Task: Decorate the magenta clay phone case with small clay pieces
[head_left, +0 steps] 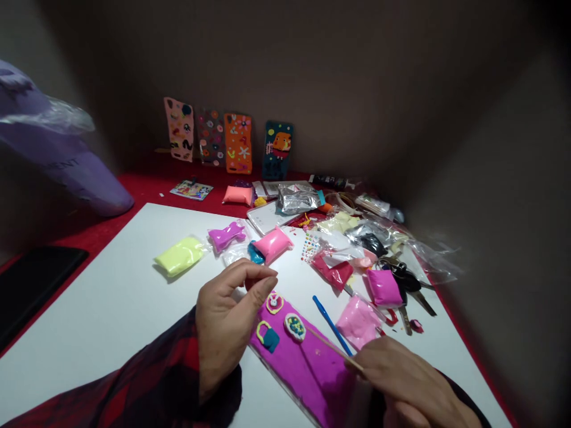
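A phone case covered in purple clay (pixel 320 374) lies slanted on the white board, bearing a bunny charm (pixel 275 302), a teal padlock shape (pixel 268 338) and a round white-edged piece with green and yellow bits (pixel 295 327). In my right hand (pixel 401 377) is a thin wooden stick (pixel 332 346), whose far tip reaches the edge of the round piece. My left hand (pixel 234 315) hovers over the case's upper left edge, thumb and forefinger pinched together. Whatever the pinch may hold is too small to make out. A blue plastic tool (pixel 332 325) rests just right of the case.
Clay packets in yellow (pixel 179 255), pink (pixel 273 244) and magenta (pixel 384 288) lie around the white board (pixel 134 285). Keys (pixel 413 291) and crumpled wrappers crowd the right. Several decorated cases (pixel 238 144) lean on the back wall. A purple bottle-like object (pixel 89 172) leans at left.
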Demonstrator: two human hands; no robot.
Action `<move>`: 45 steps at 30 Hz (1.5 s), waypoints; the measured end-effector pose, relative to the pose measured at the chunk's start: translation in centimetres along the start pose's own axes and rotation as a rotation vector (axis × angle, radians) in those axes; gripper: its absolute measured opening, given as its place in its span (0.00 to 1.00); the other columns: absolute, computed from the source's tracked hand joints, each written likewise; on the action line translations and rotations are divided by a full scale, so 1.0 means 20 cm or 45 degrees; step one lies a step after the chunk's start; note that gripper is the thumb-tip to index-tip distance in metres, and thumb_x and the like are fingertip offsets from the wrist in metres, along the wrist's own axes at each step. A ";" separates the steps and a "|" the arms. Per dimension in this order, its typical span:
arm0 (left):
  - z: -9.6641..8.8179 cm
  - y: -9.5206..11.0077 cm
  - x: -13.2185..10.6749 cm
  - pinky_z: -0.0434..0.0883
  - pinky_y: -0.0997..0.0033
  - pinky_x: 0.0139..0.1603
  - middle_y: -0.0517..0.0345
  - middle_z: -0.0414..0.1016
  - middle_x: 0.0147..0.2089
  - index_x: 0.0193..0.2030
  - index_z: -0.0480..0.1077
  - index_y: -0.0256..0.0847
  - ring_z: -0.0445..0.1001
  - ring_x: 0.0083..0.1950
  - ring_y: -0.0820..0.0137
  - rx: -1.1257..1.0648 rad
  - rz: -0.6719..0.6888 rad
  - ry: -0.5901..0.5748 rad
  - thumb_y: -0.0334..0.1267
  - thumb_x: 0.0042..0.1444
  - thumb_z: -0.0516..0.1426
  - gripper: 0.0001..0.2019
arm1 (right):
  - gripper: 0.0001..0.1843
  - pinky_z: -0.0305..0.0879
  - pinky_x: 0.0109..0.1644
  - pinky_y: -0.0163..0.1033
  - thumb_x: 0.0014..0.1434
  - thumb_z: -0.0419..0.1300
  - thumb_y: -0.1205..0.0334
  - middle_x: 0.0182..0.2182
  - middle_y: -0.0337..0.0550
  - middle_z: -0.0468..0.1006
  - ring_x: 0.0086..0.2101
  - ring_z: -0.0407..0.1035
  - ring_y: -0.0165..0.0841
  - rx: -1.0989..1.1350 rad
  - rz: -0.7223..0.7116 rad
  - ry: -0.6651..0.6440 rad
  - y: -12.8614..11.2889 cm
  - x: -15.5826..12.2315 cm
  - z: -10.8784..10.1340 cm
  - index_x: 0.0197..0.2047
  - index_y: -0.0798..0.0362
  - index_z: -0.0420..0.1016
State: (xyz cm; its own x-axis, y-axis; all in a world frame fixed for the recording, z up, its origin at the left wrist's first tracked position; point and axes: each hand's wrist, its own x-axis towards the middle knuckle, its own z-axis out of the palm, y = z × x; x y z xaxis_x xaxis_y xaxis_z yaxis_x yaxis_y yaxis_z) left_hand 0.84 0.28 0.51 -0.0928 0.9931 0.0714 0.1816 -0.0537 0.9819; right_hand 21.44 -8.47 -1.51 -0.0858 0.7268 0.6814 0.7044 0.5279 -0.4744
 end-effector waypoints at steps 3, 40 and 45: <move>0.00 -0.01 0.01 0.64 0.76 0.35 0.59 0.73 0.31 0.28 0.75 0.39 0.70 0.34 0.72 0.003 0.118 0.017 0.33 0.50 0.59 0.03 | 0.10 0.74 0.37 0.41 0.61 0.53 0.65 0.34 0.48 0.78 0.38 0.74 0.38 0.019 -0.082 -0.134 0.04 0.03 -0.01 0.45 0.54 0.72; 0.09 -0.01 -0.16 0.63 0.75 0.23 0.56 0.72 0.17 0.18 0.68 0.36 0.69 0.20 0.72 -0.486 -0.098 -0.324 0.43 0.45 0.62 0.14 | 0.07 0.63 0.27 0.34 0.61 0.52 0.70 0.23 0.38 0.73 0.24 0.68 0.29 0.234 -0.341 0.000 -0.09 0.22 0.23 0.35 0.53 0.70; 0.11 -0.07 -0.19 0.60 0.76 0.24 0.57 0.69 0.17 0.17 0.69 0.37 0.66 0.21 0.73 -0.296 0.198 -0.251 0.46 0.50 0.59 0.17 | 0.08 0.65 0.28 0.32 0.59 0.55 0.72 0.26 0.38 0.76 0.25 0.70 0.28 0.319 -0.361 -0.086 -0.02 0.16 0.24 0.39 0.52 0.70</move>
State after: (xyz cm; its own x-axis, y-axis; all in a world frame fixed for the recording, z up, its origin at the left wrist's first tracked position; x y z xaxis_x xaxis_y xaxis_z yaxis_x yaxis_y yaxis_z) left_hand 3.17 -3.15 -1.62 0.1138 0.9709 0.2107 -0.0514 -0.2060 0.9772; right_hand 17.58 -4.18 -1.74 -0.3046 0.5598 0.7706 0.4528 0.7969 -0.3999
